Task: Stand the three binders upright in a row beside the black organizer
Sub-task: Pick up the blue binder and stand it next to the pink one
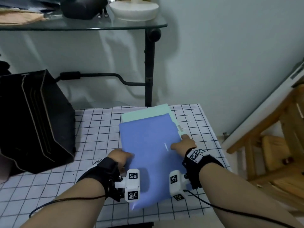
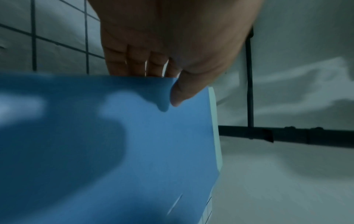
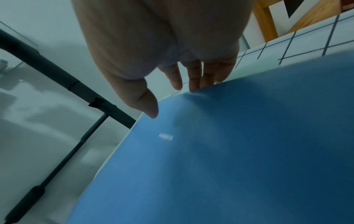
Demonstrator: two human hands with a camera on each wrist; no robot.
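- Far left from my head view, the black organizer (image 1: 35,119) stands on the checked tablecloth (image 1: 97,129), its slots facing up and toward me.
- Behind it I see a glass-topped side table (image 1: 82,26) with black metal legs; a white round base (image 1: 134,11) and a dark object sit on the glass.
- My left hand (image 1: 119,157) grips the left edge of the blue binder (image 1: 151,150). In the left wrist view the thumb (image 2: 182,92) lies on the top face and the fingers (image 2: 134,63) go under the edge, so it is pinching the cover.
- The blue binder lies flat, near the middle of the cloth and well apart from the organizer, resting on a pale green binder (image 1: 148,113) that sticks out at the far edge and right side. I cannot make out a third one.
- My right hand (image 1: 184,143) holds the blue binder's right edge: thumb (image 3: 147,104) on top, fingers (image 3: 195,75) curling past the rim.
- Far right, beyond the table edge, stands a wooden chair (image 1: 271,145).
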